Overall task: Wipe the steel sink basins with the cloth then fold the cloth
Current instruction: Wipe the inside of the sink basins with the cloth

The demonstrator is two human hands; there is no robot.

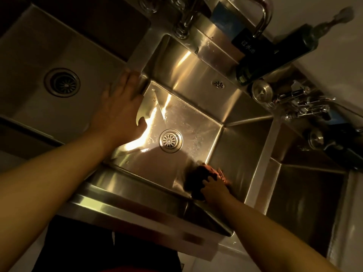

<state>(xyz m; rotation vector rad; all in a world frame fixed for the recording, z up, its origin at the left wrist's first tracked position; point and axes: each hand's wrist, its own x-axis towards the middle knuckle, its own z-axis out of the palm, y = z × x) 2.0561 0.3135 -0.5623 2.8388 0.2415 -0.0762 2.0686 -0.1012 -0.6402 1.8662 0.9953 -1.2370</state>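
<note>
1. Steel sink unit, dim warm light: middle basin [196,114] at frame centre, drain [170,140] in its floor.
2. Left hand [119,107], centre left: fingers straight, flat on the divider rim.
3. Right hand [214,190], lower right: fingers curled on dark cloth [198,177], pressed into the basin's near right corner.
4. Faucet [263,16], top.

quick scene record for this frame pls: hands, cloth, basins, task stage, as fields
left hand: flat on the divider between left and middle basins, holding nothing
right hand: presses the cloth, fingers curled over it
cloth: dark, bunched, at the near right corner of the middle basin
middle basin: wet sheen, drain uncovered
left basin: untouched by either hand, drain visible
right basin: partly in view, dark
taps: at the back edge
task stage: wiping; cloth not folded
</note>
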